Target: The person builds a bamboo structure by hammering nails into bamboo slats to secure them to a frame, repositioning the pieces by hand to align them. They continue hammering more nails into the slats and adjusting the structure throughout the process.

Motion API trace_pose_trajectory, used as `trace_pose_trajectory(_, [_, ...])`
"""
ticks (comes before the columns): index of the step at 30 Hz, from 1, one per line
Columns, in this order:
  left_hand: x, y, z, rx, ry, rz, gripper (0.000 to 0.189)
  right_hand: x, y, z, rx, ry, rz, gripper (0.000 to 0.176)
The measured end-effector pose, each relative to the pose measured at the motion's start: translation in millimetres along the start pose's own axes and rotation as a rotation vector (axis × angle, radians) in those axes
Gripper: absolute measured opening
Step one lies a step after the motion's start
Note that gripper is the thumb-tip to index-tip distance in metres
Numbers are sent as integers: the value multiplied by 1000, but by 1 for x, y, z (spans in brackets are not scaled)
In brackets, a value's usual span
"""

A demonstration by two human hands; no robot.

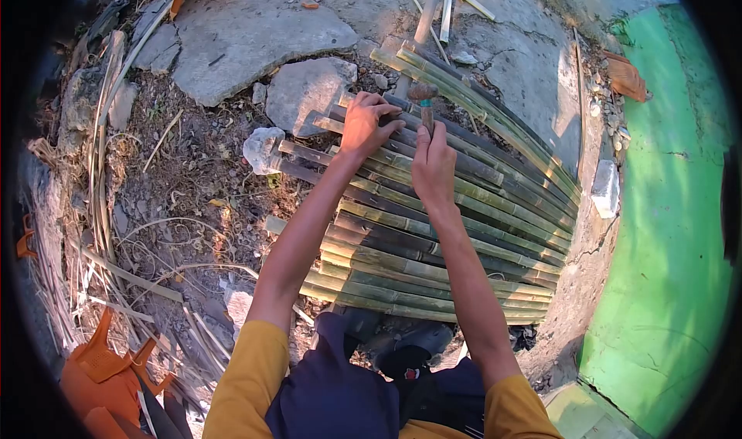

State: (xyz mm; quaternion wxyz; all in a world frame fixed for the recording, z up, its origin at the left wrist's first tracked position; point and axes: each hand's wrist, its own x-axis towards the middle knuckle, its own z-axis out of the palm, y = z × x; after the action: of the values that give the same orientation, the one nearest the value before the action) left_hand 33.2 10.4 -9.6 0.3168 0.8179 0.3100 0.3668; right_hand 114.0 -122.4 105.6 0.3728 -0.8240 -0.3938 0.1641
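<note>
Bamboo slats (394, 266) lie side by side in a fan-shaped panel in front of me, green and dark brown. My left hand (366, 124) rests on the upper slats near their left ends. Its thumb and fingertips come together over the bamboo; whatever they pinch is too small to make out. A hammer (423, 93) with a rusty head and a teal band below it is gripped in my right hand (434, 170). The hammer head is up, just right of my left fingertips and over the slats.
A bamboo pole (429, 10) runs under the panel's far side. Broken concrete slabs (255, 45) and a white stone (263, 150) lie to the left. Bamboo strips (100, 176) are scattered at far left, beside an orange plastic chair (100, 377). Green-painted floor (657, 230) lies right.
</note>
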Motion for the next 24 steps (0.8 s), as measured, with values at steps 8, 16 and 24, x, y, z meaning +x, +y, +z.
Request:
trace_pose_trajectory(8, [2, 2, 11, 49, -1, -116, 19, -5, 31, 18, -104, -18, -53, 21])
trace_pose_trajectory(16, [3, 6, 15, 69, 26, -120, 12, -5, -1, 3, 118, 199, -199, 19])
trace_pose_trajectory(24, [1, 7, 14, 51, 47, -81, 12, -3, 10, 3, -7, 34, 4, 23])
